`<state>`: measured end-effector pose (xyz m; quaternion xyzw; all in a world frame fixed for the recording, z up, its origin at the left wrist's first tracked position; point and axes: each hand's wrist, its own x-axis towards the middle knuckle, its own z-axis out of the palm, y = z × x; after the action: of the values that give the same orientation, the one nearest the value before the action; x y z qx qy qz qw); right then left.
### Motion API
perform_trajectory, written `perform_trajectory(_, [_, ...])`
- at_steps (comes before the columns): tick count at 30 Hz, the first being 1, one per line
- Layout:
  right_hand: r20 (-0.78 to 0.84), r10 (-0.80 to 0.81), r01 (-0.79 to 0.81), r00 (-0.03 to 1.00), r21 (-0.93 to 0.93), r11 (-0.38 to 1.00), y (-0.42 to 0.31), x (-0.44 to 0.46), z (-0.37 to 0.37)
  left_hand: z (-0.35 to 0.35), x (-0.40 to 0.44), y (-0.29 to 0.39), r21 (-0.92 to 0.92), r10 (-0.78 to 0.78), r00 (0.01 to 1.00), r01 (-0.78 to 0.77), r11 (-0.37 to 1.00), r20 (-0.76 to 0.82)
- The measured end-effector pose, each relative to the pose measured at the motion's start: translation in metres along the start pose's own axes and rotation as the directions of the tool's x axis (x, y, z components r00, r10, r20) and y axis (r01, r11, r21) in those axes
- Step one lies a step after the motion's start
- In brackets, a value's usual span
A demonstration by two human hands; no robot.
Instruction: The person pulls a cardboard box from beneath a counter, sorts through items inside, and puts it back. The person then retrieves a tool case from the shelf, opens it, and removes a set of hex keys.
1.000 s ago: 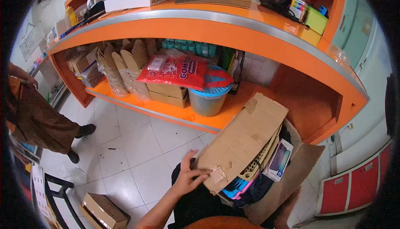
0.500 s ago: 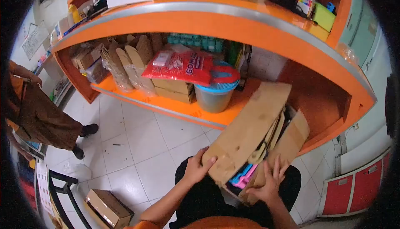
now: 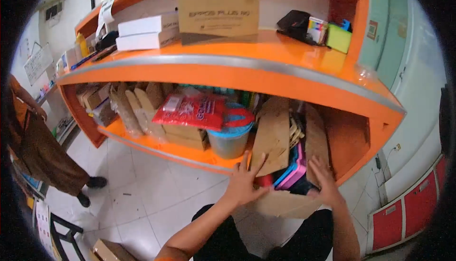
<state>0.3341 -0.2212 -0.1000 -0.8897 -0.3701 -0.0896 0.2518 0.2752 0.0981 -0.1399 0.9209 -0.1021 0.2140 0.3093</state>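
Note:
An open cardboard box (image 3: pixel 289 205) sits at the right part of the lower orange shelf, with its front flap toward my knees. Pink (image 3: pixel 295 172) and blue plastic pieces (image 3: pixel 285 173) show inside it, with beige pieces (image 3: pixel 295 130) behind them. My left hand (image 3: pixel 244 181) has its fingers spread at the box's left side, against the long left flap (image 3: pixel 271 140). On the other side, my right hand (image 3: pixel 326 181) lies with stretched fingers along the right flap (image 3: pixel 316 135). The box's underside is hidden.
Left of the box stand a grey bucket (image 3: pixel 230 143) with a blue rim and a red plastic packet (image 3: pixel 190 110). Cartons (image 3: pixel 218 16) rest on the upper counter (image 3: pixel 266 52). A person (image 3: pixel 42 152) stands at the left, near a black metal frame (image 3: pixel 69 232).
The box has moved from over my lap forward onto the lower shelf, and its front flap now faces me. My hands have moved with it, and my view has tilted up.

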Motion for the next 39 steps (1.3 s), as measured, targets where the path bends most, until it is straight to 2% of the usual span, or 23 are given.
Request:
perform_trajectory(1, [-0.037,-0.042,0.042,0.998,-0.014,0.999,-0.024,-0.007,0.000,0.000,0.001,0.002,-0.023,0.195,0.979,-0.197,0.980,-0.068])
perform_trajectory(2, [-0.060,-0.056,0.050,0.997,-0.091,0.995,-0.033,-0.006,0.005,0.008,0.004,-0.004,-0.254,0.214,0.976,-0.198,0.947,0.037])
perform_trajectory(5, [-0.087,-0.061,0.034,0.994,-0.282,0.959,-0.045,-0.009,0.021,0.010,0.013,-0.010,-0.223,0.209,0.973,-0.183,0.957,0.098])
perform_trajectory(7, [-0.062,-0.066,0.038,0.996,-0.371,0.928,-0.035,0.006,0.022,0.014,0.016,-0.008,-0.244,0.176,0.984,-0.163,0.956,0.034])
perform_trajectory(9, [-0.061,-0.046,0.021,0.997,-0.371,0.928,-0.031,0.012,0.022,0.021,0.017,-0.010,-0.306,0.175,0.982,-0.187,0.934,-0.067])
perform_trajectory(10, [-0.061,-0.042,0.016,0.997,-0.370,0.929,-0.029,0.013,0.022,0.024,0.018,-0.008,-0.303,0.122,0.990,-0.139,0.943,-0.074])
perform_trajectory(13, [-0.065,-0.003,-0.021,0.998,-0.365,0.931,-0.029,0.013,0.019,0.028,0.023,-0.006,-0.300,0.130,0.989,-0.144,0.943,-0.067])
perform_trajectory(14, [-0.059,-0.028,0.006,0.998,-0.337,0.941,-0.029,0.013,0.015,0.029,0.025,-0.003,-0.287,0.123,0.989,-0.140,0.947,-0.076])
perform_trajectory(17, [-0.168,-0.056,0.059,0.984,0.011,0.998,-0.014,0.027,0.008,0.030,0.029,0.000,-0.145,0.173,0.984,-0.179,0.973,-0.048])
perform_trajectory(20, [-0.341,0.058,0.006,0.938,0.184,0.983,0.003,0.085,-0.003,0.033,0.028,0.008,-0.191,0.183,0.972,-0.210,0.959,-0.148])
perform_trajectory(22, [-0.175,0.111,-0.110,0.978,0.015,0.994,-0.003,0.125,-0.021,0.044,0.035,0.003,-0.343,0.047,0.970,-0.129,0.930,-0.237])
perform_trajectory(24, [-0.132,0.110,-0.119,0.985,-0.065,0.991,0.008,0.152,0.003,0.063,0.030,-0.018,-0.452,-0.156,0.948,0.015,0.892,-0.277])
perform_trajectory(25, [-0.173,0.059,-0.071,0.983,-0.061,0.996,0.018,0.165,0.030,0.074,0.027,-0.036,-0.486,-0.281,0.916,0.113,0.867,-0.287])
perform_trajectory(27, [0.116,0.202,-0.220,0.972,0.168,0.961,-0.027,0.164,0.028,0.080,0.024,-0.046,-0.563,-0.472,0.825,0.241,0.791,-0.310])
perform_trajectory(29, [0.111,0.207,-0.197,0.972,-0.094,0.976,-0.059,0.152,0.042,0.078,0.024,-0.038,-0.645,-0.607,0.726,0.301,0.702,-0.323])
perform_trajectory(30, [0.126,0.198,-0.184,0.972,-0.119,0.976,-0.068,0.147,0.040,0.074,0.026,-0.030,-0.424,-0.487,0.641,0.267,0.866,-0.593])
perform_trajectory(31, [0.141,0.189,-0.169,0.972,-0.142,0.975,-0.075,0.143,0.038,0.060,0.030,-0.007,-0.159,-0.286,0.531,0.272,0.949,-0.798])
perform_trajectory(32, [0.154,0.180,-0.155,0.972,-0.163,0.974,-0.079,0.143,0.035,0.049,0.033,0.012,0.116,-0.025,0.410,0.317,0.941,-0.912])
perform_trajectory(33, [0.178,0.199,-0.170,0.964,-0.164,0.972,-0.080,0.144,0.032,0.043,0.033,0.023,0.118,0.038,0.524,0.119,0.986,-0.851])
perform_trajectory(35, [0.244,0.222,-0.186,0.944,-0.164,0.969,-0.074,0.139,0.023,0.031,0.029,0.045,0.050,0.216,0.682,-0.254,0.966,-0.699])
perform_trajectory(36, [0.149,0.120,-0.101,0.981,-0.131,0.986,-0.054,0.132,0.033,0.026,0.036,0.061,-0.310,0.094,0.843,-0.296,0.903,-0.529])
perform_trajectory(37, [0.040,0.098,-0.092,0.994,-0.144,0.985,-0.046,0.129,0.041,0.021,0.048,0.078,-0.633,0.048,0.952,-0.240,0.736,-0.304])
perform_trajectory(39, [-0.094,0.169,-0.166,0.981,0.040,0.985,-0.027,0.126,0.049,0.049,0.069,0.078,-0.416,0.016,0.893,-0.226,0.881,-0.449])
